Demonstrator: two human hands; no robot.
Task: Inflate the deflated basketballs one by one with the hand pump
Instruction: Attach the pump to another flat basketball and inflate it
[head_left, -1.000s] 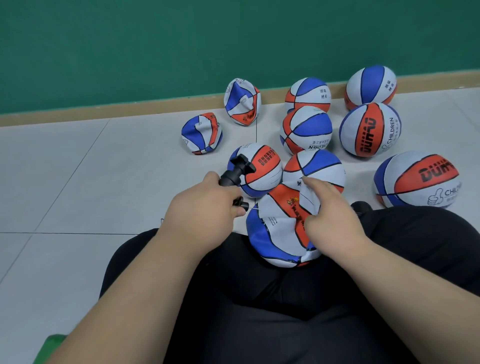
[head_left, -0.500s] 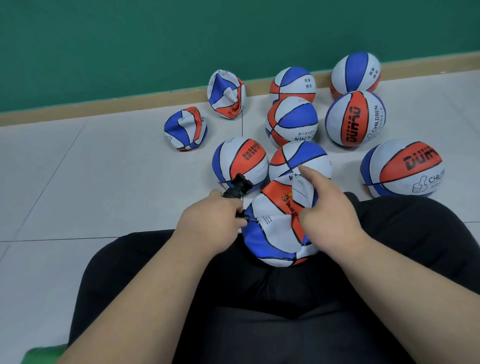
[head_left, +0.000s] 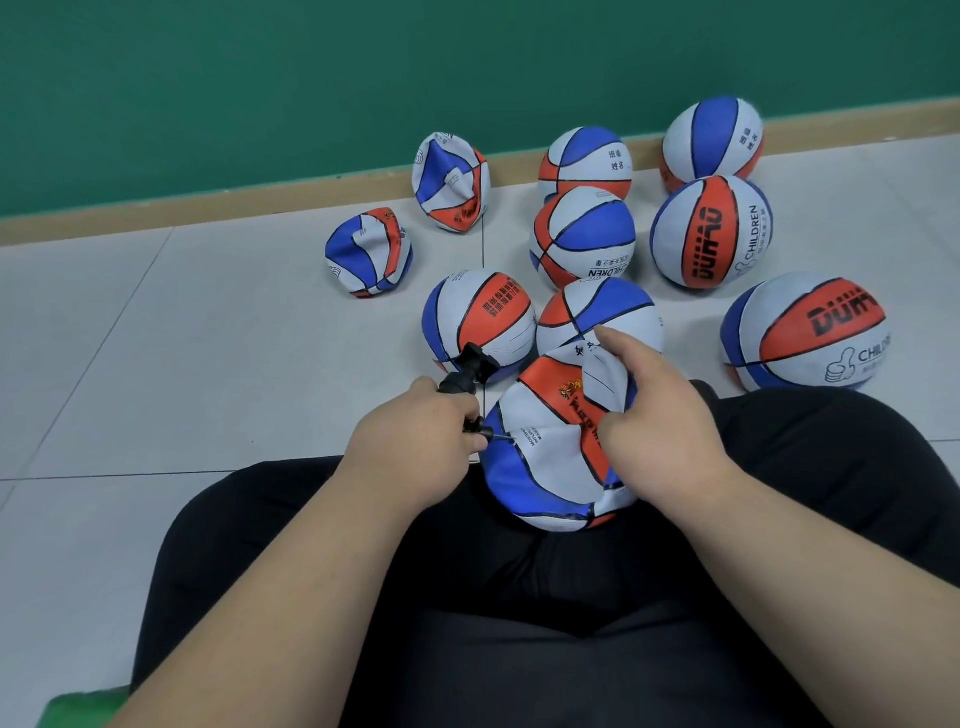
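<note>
Moved since a second ago: left hand (head_left: 415, 441) and black plastic hand pump (head_left: 465, 376) have come down toward the lap. The thin metal needle (head_left: 498, 438) now meets a white panel of the crumpled orange-red, white and blue rubber basketball (head_left: 545, 467), where earlier it stood clear.

Item, crumpled basketball: one, wedged between the thighs of the black trousers (head_left: 519, 623) at the floor's near edge. It is likely lodged there so it cannot roll while the needle seeks the valve. Its slack upper fold is pinched by the right hand (head_left: 660, 415), thumb on the orange-red panel, forefinger stretched over the top, probably to steady the valve side.

Item, pump: one. The left hand's fingers wrap the barrel near the needle end, handle pointing up and away, a grip judged suited to aiming, not stroking.

Item, round, firm basketballs (head_left: 711, 231): seven, clustered on the grey tiled floor (head_left: 182, 338) toward its far right, two against the wooden skirting board (head_left: 208, 205). Judged finished and set aside.

Item, collapsed basketballs (head_left: 369, 252): two, left of that cluster near the far edge. Judged awaiting their turn.

Totals: ten balls, one pump.
</note>
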